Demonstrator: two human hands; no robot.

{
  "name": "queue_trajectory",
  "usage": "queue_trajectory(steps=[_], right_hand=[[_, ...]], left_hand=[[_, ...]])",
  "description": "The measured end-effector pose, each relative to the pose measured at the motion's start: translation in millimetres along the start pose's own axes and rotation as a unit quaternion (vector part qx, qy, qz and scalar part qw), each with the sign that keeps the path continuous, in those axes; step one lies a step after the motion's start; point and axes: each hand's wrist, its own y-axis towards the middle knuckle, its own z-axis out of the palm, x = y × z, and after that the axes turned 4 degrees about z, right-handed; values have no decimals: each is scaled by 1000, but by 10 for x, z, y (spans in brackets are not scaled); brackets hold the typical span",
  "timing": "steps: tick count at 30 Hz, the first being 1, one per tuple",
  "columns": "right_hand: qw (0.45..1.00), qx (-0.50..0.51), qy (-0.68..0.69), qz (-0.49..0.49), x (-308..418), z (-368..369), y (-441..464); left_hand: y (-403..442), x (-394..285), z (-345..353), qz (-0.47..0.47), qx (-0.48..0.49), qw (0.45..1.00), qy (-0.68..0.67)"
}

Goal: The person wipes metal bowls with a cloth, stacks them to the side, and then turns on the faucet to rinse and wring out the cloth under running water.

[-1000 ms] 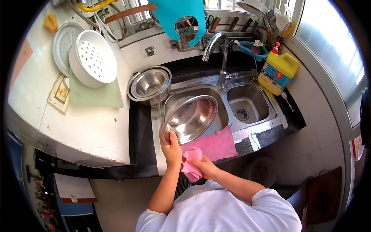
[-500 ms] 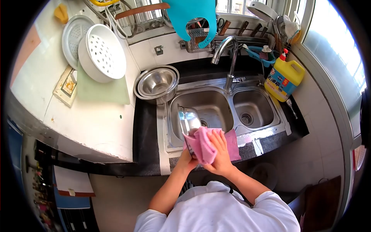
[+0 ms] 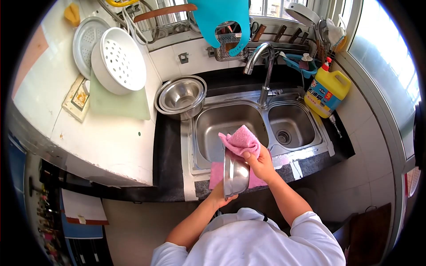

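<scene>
A shiny metal bowl (image 3: 237,174) is held tilted on its side over the front edge of the sink. My left hand (image 3: 222,195) grips the bowl's lower end, with part of the fingers hidden behind it. At the upper end, my right hand (image 3: 261,164) is closed on a pink cloth (image 3: 243,141) that is bunched over the bowl's rim, thumb on top. A second pink cloth (image 3: 216,174) lies flat on the counter edge beneath the bowl.
The double sink (image 3: 213,128) has a chrome faucet (image 3: 265,75) behind it. Nested metal bowls (image 3: 181,95) stand at its left. A yellow detergent bottle (image 3: 327,92) stands at the right, and a white colander (image 3: 117,60) leans on the left.
The bowl has come nearer my body and turned so its outer side shows. My right hand with the cloth has moved to the bowl's upper rim, uncovering its side.
</scene>
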Motion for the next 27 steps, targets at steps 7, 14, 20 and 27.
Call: queue_trajectory(steps=[7,14,20,27], right_hand=[[916,-32,336,216,-401,-105,32],[886,-26,379,265,-350,289,-195],[856,-41,391,336,-532,427,-402],[936,-58,217,272,-671,705,-822]], left_hand=[[149,77,-309,46,-2,982,182],[263,-126,-311,169,89,979,71],[480,-206,-260,207,138,963,102],[581,-251,-261,159,98,978,91]])
